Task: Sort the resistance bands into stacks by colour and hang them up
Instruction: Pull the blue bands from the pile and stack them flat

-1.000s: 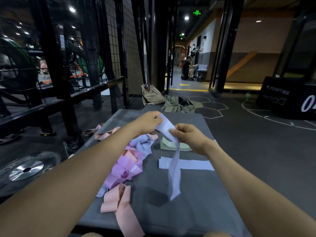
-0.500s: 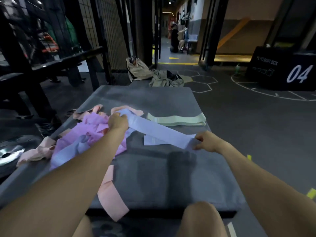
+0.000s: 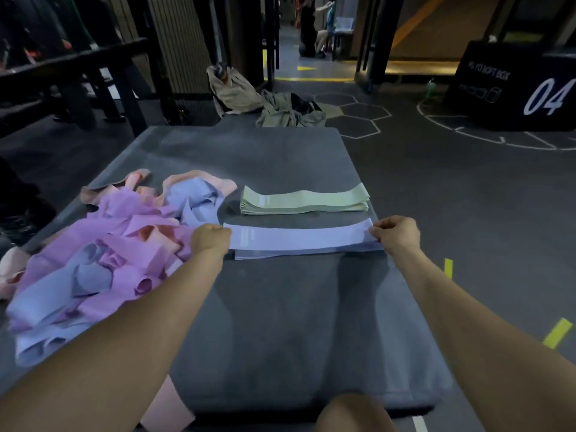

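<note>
Flat pale-blue elastic resistance band (image 3: 299, 236): ends pinched by left hand (image 3: 209, 241), right hand (image 3: 396, 233); lay square atop blue stack, edges aligned.

Grey padded mat (image 3: 280, 307) in the foreground. Dark gym floor (image 3: 467, 213) with white hexagon markings (image 3: 358, 118) and yellow tape strips (image 3: 558, 333). Beige bag (image 3: 232, 88) and olive clothing heap (image 3: 290, 112) beyond the mat's far edge. Black soft box (image 3: 514, 88) marked "04" far right. Black rack frame (image 3: 93, 73) at left. People sitting in the far corridor (image 3: 314, 29).
</note>
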`<state>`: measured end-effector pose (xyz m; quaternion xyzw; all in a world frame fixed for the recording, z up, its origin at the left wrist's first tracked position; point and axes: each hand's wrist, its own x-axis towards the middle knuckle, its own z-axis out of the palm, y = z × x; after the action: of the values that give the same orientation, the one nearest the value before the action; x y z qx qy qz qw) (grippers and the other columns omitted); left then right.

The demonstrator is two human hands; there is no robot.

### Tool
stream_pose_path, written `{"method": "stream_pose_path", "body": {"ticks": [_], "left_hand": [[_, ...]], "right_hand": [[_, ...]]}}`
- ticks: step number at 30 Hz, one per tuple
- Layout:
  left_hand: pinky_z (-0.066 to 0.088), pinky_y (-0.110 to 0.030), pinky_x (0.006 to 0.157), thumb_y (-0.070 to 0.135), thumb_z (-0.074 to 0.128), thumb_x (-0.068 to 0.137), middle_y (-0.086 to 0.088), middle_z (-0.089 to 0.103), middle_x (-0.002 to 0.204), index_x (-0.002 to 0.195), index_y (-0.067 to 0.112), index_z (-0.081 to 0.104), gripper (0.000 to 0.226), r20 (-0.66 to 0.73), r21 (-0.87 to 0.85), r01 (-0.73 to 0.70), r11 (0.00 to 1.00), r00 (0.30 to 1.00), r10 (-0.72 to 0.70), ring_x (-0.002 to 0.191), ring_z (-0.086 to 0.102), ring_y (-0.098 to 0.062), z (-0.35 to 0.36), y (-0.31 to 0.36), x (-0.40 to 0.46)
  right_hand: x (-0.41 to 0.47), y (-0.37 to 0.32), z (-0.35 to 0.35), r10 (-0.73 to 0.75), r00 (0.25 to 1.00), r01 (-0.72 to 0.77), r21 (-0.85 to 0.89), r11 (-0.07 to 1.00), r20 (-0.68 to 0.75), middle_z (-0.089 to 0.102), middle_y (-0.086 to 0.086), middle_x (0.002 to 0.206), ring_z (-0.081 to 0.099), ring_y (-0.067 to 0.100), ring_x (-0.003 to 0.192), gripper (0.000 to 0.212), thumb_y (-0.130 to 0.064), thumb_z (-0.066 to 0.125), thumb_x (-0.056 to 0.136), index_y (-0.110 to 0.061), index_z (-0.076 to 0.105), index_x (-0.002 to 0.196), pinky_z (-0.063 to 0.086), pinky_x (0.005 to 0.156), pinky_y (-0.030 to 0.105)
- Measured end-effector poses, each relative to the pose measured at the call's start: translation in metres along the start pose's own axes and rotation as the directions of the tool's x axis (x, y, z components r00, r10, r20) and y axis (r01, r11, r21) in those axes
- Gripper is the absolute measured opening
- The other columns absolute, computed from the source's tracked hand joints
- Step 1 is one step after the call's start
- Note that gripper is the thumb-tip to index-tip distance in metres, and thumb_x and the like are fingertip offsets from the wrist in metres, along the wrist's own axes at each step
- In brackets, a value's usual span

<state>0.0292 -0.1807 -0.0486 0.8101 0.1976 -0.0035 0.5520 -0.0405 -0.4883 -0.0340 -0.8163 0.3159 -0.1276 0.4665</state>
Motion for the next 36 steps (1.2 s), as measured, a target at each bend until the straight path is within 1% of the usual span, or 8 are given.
{"method": "stream_pose_path", "body": {"ticks": [2, 11, 16, 21, 24, 27, 30, 36], "left_hand": [[0.053, -0.048, 0.087, 0.019, 0.063, 0.072, -0.027, 0.064, 0.106, 0.09, 0.001, 0.07, 0.026, -0.018, 0.06, 0.005, 0.998, 1.0, -0.004, 0.099, 0.063, -0.04, 0.006, -0.009, 0.008], [0.051, -0.04, 0.089, 0.012, 0.063, 0.079, -0.019, 0.067, 0.11, 0.103, 0.004, 0.068, 0.026, -0.059, 0.23, -0.071, 0.971, 0.995, 0.087, 0.102, 0.062, -0.035, 0.007, -0.006, -0.007], [0.054, -0.041, 0.085, 0.01, 0.068, 0.077, -0.017, 0.068, 0.094, 0.096, 0.003, 0.069, 0.02, -0.034, 0.156, -0.051, 0.986, 0.998, 0.057, 0.095, 0.066, -0.034, 0.008, -0.01, -0.008], [0.048, -0.029, 0.081, 0.012, 0.069, 0.08, -0.015, 0.069, 0.104, 0.1, 0.002, 0.068, 0.022, -0.027, 0.212, -0.064, 0.975, 0.997, 0.072, 0.094, 0.066, -0.031, 0.007, -0.016, -0.01], [0.042, -0.025, 0.075, 0.013, 0.07, 0.079, -0.015, 0.069, 0.102, 0.099, 0.002, 0.066, 0.022, -0.031, 0.229, -0.085, 0.97, 0.995, 0.095, 0.095, 0.065, -0.029, 0.007, -0.016, -0.012], [0.043, -0.027, 0.076, 0.012, 0.072, 0.078, -0.016, 0.068, 0.103, 0.097, 0.002, 0.064, 0.023, -0.022, 0.256, -0.131, 0.958, 0.99, 0.141, 0.096, 0.063, -0.03, 0.009, -0.018, -0.012], [0.047, -0.032, 0.081, 0.013, 0.073, 0.077, -0.017, 0.067, 0.104, 0.098, 0.002, 0.061, 0.026, -0.006, 0.283, -0.151, 0.947, 0.987, 0.16, 0.097, 0.063, -0.031, 0.009, -0.018, -0.012], [0.046, -0.032, 0.083, 0.015, 0.067, 0.083, -0.014, 0.067, 0.105, 0.099, 0.007, 0.063, 0.019, 0.054, 0.352, -0.185, 0.917, 0.983, 0.178, 0.098, 0.062, -0.031, 0.008, -0.013, -0.014]], "right_hand": [[0.004, 0.002, 0.003, -0.012, 1.0, 0.011, -0.03, 0.999, -0.026, 0.063, 0.011, 0.088, 0.054, 0.02, 0.081, 0.01, -0.01, 0.068, 0.082, -0.006, 0.069, 0.092, 0.04, 0.07, 0.025], [0.0, 0.009, 0.017, -0.096, 0.988, 0.08, -0.134, 0.988, -0.121, 0.066, 0.017, 0.105, 0.06, 0.032, 0.095, 0.018, -0.009, 0.054, 0.088, -0.005, 0.066, 0.101, 0.039, 0.071, 0.026], [0.001, 0.011, 0.015, -0.121, 0.981, 0.1, -0.135, 0.986, -0.152, 0.067, 0.017, 0.103, 0.061, 0.032, 0.096, 0.017, -0.006, 0.053, 0.088, -0.004, 0.067, 0.099, 0.042, 0.074, 0.027], [-0.001, 0.015, 0.015, -0.144, 0.981, 0.123, -0.156, 0.98, -0.127, 0.066, 0.021, 0.097, 0.059, 0.034, 0.091, 0.02, -0.018, 0.06, 0.09, 0.001, 0.066, 0.092, 0.038, 0.071, 0.027], [0.0, 0.019, 0.018, -0.157, 0.978, 0.131, -0.181, 0.975, -0.14, 0.064, 0.023, 0.1, 0.059, 0.035, 0.09, 0.02, -0.016, 0.061, 0.09, 0.003, 0.065, 0.09, 0.038, 0.07, 0.028], [0.001, 0.02, 0.017, -0.143, 0.98, 0.113, -0.212, 0.971, -0.136, 0.065, 0.022, 0.101, 0.059, 0.036, 0.094, 0.014, -0.009, 0.06, 0.089, 0.002, 0.066, 0.094, 0.041, 0.072, 0.029], [0.0, 0.017, 0.017, -0.129, 0.984, 0.102, -0.202, 0.974, -0.125, 0.065, 0.023, 0.102, 0.059, 0.036, 0.095, 0.017, -0.012, 0.059, 0.09, 0.002, 0.065, 0.096, 0.043, 0.076, 0.033], [0.004, 0.016, 0.018, -0.056, 0.992, 0.025, -0.266, 0.964, -0.111, 0.062, 0.023, 0.108, 0.057, 0.038, 0.099, 0.02, -0.011, 0.055, 0.089, 0.001, 0.063, 0.103, 0.039, 0.071, 0.031]]}}
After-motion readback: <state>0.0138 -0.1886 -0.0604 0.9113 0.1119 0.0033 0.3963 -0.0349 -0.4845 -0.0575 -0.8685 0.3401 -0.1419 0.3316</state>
